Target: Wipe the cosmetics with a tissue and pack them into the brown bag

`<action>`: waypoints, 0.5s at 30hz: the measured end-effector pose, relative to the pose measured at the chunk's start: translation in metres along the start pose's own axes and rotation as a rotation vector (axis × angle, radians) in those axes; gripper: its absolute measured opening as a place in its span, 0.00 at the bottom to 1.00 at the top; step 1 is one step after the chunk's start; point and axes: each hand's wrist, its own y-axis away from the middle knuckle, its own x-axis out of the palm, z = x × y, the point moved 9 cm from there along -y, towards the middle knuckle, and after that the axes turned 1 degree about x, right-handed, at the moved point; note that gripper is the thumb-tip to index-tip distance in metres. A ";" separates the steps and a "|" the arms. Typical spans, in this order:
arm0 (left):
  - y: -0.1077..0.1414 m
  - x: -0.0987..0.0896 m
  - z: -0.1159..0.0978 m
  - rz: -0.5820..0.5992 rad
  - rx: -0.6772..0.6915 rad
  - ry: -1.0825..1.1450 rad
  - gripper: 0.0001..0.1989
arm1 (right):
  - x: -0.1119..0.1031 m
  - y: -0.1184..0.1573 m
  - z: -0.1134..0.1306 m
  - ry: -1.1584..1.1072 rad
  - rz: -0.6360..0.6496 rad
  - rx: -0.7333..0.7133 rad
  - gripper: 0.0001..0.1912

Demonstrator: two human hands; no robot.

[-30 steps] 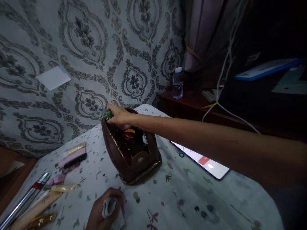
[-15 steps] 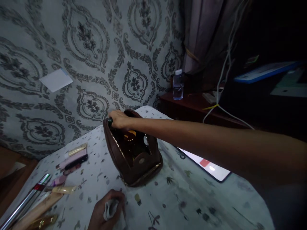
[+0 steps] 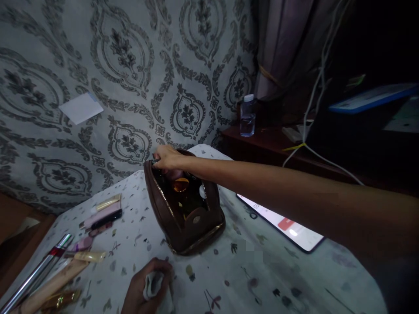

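Note:
A brown zippered cosmetic bag point(image 3: 163, 224) stands open on the cloth-covered table. My right hand point(image 3: 168, 158) is at its far end, fingers curled down at the opening. A small dark item shows at the fingertips, too hidden to name. Inside the bag lie a shiny amber round item point(image 3: 180, 185) and a white round item point(image 3: 202, 191). My left hand point(image 3: 145, 285) is closed around a crumpled white cloth or tissue point(image 3: 153, 284), near the bag's front.
Along the table's left side lie several cosmetic tubes point(image 3: 101, 213), a silver stick point(image 3: 36, 274) and a gold-coloured item point(image 3: 60, 301). A lit phone or tablet point(image 3: 294, 229) lies under my right forearm. Behind are a water bottle point(image 3: 248, 117) on a dark red surface and white cables point(image 3: 305, 131).
My right hand has lifted slightly at the bag's far end, and more of the inside shows. The left hand keeps its hold on the white cloth. The view has shifted a little.

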 end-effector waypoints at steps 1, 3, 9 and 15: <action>0.000 0.000 0.000 0.004 -0.002 0.010 0.25 | 0.000 0.000 -0.001 0.004 -0.004 0.016 0.04; 0.001 0.001 0.000 0.006 -0.012 0.020 0.25 | 0.001 -0.001 -0.005 0.028 -0.017 0.052 0.04; 0.002 0.001 0.003 -0.005 -0.019 0.030 0.21 | 0.004 -0.005 -0.015 0.097 -0.038 0.111 0.10; -0.003 0.002 0.010 0.113 0.034 -0.007 0.18 | 0.003 0.005 -0.011 0.139 0.075 0.125 0.10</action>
